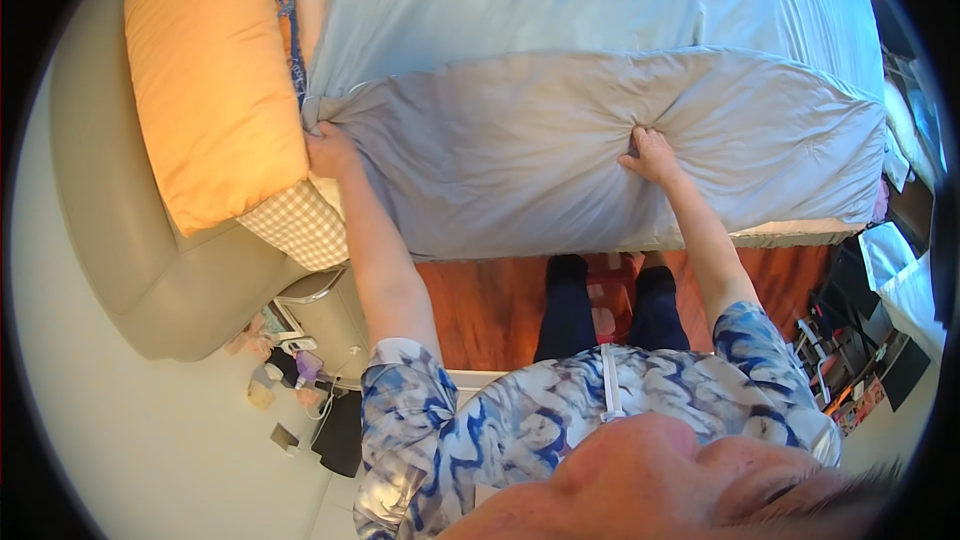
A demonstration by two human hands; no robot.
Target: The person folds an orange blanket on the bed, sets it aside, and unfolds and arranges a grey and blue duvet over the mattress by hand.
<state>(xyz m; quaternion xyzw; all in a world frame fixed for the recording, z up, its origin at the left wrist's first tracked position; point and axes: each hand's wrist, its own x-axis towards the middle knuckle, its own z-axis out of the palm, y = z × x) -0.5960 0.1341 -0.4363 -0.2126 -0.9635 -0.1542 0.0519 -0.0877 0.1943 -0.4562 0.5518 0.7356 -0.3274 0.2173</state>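
Note:
A light blue duvet (590,0) covers the bed, and its near edge is folded back so that the grey underside (500,145) faces up. My left hand (330,151) is closed on the duvet's grey corner beside the orange pillow (205,80). Farther right, my right hand (655,154) bunches the grey fabric between its fingers, and creases spread out from that grip. Some fingertips of both hands are hidden in the folds. A checked pillow (300,225) shows below the orange one, near my left wrist.
A beige headboard (95,170) curves along the left side. A bedside cabinet (335,320) and small items stand by my left arm. Reddish wooden floor (480,310) lies between me and the bed, with a red stool (610,305) by my legs. Clutter (850,350) fills the right side.

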